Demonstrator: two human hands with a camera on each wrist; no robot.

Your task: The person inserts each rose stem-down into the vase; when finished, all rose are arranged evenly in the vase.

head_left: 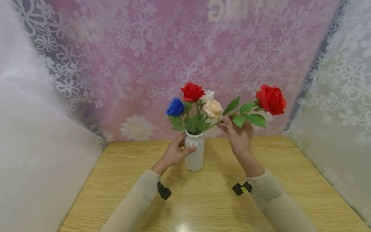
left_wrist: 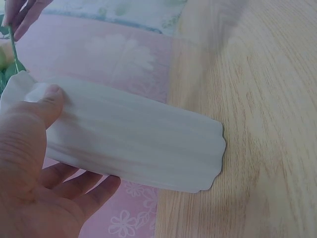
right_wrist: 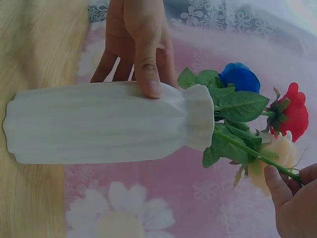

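Observation:
A white ribbed vase (head_left: 194,158) stands upright on the table, and my left hand (head_left: 174,151) holds it near the neck, thumb in front and fingers at the side and behind. In it are a blue rose (head_left: 175,107), a red rose (head_left: 192,92), a peach rose (head_left: 213,109) and a white rose (head_left: 207,96). My right hand (head_left: 240,135) pinches the green stem (right_wrist: 252,152) of a second red rose (head_left: 271,100). That stem slants far to the right, its lower end inside the vase mouth. Leaves hide the part within.
The wooden table (head_left: 130,199) reaches back to a pink floral sheet (head_left: 162,58). Pale sheeting (head_left: 37,129) rises on the left side, and a flower-patterned sheet (head_left: 339,129) on the right. Both wrists wear small black devices (head_left: 164,190).

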